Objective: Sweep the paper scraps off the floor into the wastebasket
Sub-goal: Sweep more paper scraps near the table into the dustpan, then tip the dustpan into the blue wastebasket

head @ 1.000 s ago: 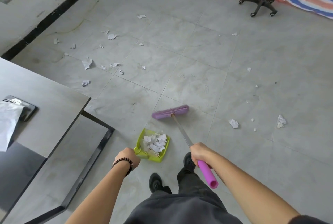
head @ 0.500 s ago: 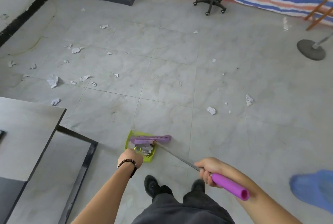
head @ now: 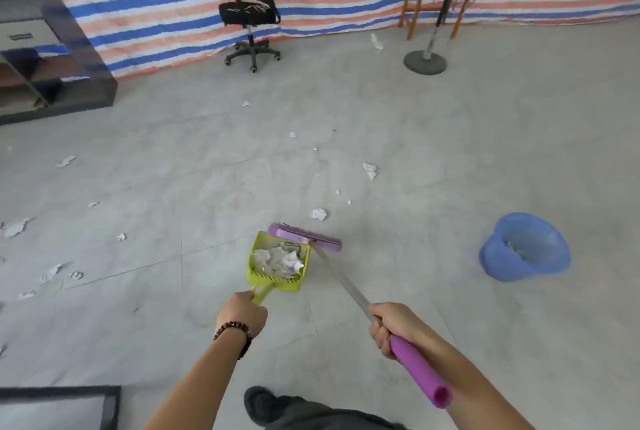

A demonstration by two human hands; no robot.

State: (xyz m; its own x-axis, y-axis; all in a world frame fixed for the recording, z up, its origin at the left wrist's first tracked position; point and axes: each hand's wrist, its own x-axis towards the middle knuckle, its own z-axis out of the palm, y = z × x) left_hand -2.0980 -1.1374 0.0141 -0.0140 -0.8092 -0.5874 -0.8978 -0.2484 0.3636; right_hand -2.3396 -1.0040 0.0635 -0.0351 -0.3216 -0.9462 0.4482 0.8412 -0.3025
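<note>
While left hand [head: 242, 312] grips the slotted lime plastic dustpan [head: 273, 282] heaped with crumpled paper scraps [head: 280, 258], right hand [head: 391, 325] grips purple broom [head: 304, 239] handle; round blue wastebasket [head: 524, 246] stands on tiled floor [head: 415, 152], well apart

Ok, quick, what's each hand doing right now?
Left hand: closed, holding the green dustpan by its handle.
Right hand: closed, holding the purple broom by its handle.

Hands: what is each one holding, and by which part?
The left hand grips the green dustpan by its handle; the right hand grips the broom where its metal shaft meets the purple sleeve.
</note>
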